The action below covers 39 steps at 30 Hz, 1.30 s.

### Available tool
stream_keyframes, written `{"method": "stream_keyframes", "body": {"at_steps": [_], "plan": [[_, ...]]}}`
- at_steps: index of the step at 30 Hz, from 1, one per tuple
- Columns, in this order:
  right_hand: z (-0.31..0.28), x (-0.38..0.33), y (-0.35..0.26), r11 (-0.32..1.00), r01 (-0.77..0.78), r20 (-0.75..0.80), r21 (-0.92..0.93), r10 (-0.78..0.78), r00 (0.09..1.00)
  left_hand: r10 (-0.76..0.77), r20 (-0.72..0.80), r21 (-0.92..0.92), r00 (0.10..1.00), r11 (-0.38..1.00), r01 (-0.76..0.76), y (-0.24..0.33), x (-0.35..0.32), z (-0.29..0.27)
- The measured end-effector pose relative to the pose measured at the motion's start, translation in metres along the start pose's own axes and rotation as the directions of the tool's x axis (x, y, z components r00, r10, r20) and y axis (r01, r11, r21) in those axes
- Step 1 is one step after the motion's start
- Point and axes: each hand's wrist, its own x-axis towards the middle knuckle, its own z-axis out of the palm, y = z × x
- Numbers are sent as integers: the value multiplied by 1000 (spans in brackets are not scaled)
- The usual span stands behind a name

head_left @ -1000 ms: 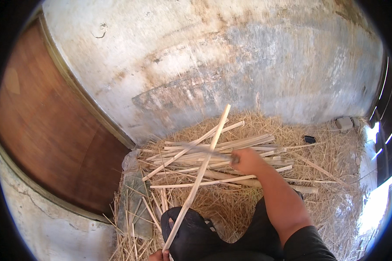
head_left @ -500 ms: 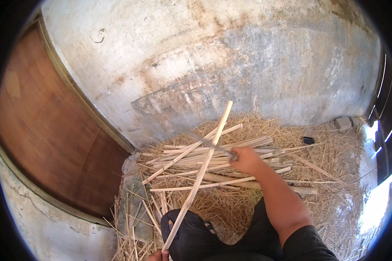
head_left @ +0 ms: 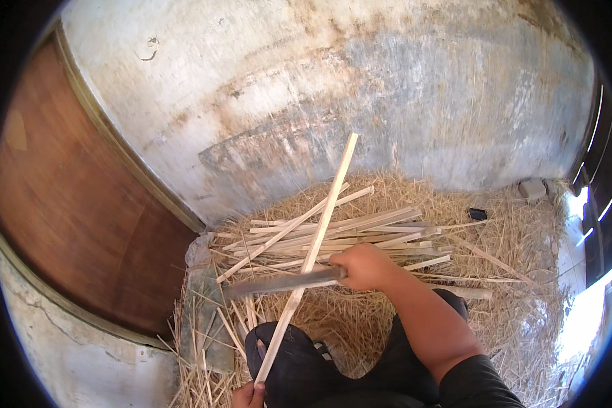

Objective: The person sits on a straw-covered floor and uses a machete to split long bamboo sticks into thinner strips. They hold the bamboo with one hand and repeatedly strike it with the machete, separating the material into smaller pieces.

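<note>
- straw (head_left: 523,238) covered the ground at the foot of a stained, whitewashed wall (head_left: 360,88), seen from a head camera looking down.
- a person sat or crouched there, dark trousers (head_left: 306,367) filling the lower middle of the view.
- the right hand (head_left: 364,266) was closed in a fist around the handle of a long flat blade (head_left: 279,281); the blade pointed left, lay roughly level, and looked slightly blurred.
- the left hand (head_left: 250,394) showed only partly at the bottom edge, fingers pinched around the lower end of a long pale wooden strip (head_left: 316,248).
- that strip rose at a slant from the left hand, up and to the right, and its top end stood out against the wall.
- the blade crossed the strip about midway along its length; whether metal touched wood there could not be told.
- behind the blade, a loose pile of similar pale strips (head_left: 360,231) lay on the straw, mostly sideways, a few angled across the others.
- a brown wooden panel (head_left: 75,204) filled the left side, beside the wall.
- a small dark object (head_left: 477,213) lay on the straw to the right, well apart from the hands, too small to identify.
- a pale object (head_left: 532,188) sat by the wall further right.
</note>
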Motion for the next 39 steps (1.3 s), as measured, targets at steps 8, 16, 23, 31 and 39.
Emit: {"method": "stream_keyframes", "body": {"at_steps": [8,16,23,31,39], "plan": [[-10,0,40,932,-288,-100,219,315,944,-203,408,-459,890,797,392,-32,0,-5],[-20,-1,58,859,-438,-149,264,485,862,-124,552,-574,824,661,484,-54,-4,-13],[-13,5,23,997,-71,43,-39,73,996,-149,636,-569,757,572,590,-49,-5,-25],[8,-1,44,969,-133,-97,207,156,983,-148,608,-561,780,616,553,-54,-9,-30],[-14,-1,55,873,-447,-81,195,469,880,-249,385,-538,889,722,435,-29,-8,-26]]}}
